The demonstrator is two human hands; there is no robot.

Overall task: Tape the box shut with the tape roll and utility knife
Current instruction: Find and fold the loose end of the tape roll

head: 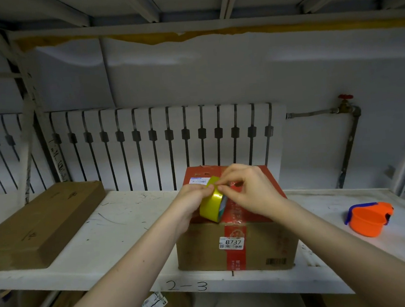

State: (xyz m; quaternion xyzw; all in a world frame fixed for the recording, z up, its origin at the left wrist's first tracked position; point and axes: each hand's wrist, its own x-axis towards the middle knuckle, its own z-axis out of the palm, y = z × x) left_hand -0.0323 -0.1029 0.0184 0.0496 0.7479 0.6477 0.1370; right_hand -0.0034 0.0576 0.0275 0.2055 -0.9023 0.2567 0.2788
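Holding a roll of yellow tape [212, 202] on edge over a cardboard box [236, 243], two bare hands meet at the middle of the view. The left hand [191, 201] is curled around the roll's left side, gripping it. The right hand [249, 191] pinches at the top of the roll with thumb and forefinger closed together; whether a loose tape end is between them is too small to tell. The roll touches the box's red top just below both hands. The box stands on a white shelf [120, 234], its front facing the viewer with a white label reading 8737. Well to the left of the left hand lies a flat brown carton [41, 223]. Well to the right of the right hand sits an orange cup [369, 219] with a blue rim. Behind the hands a white radiator [161, 142] lines the wall.
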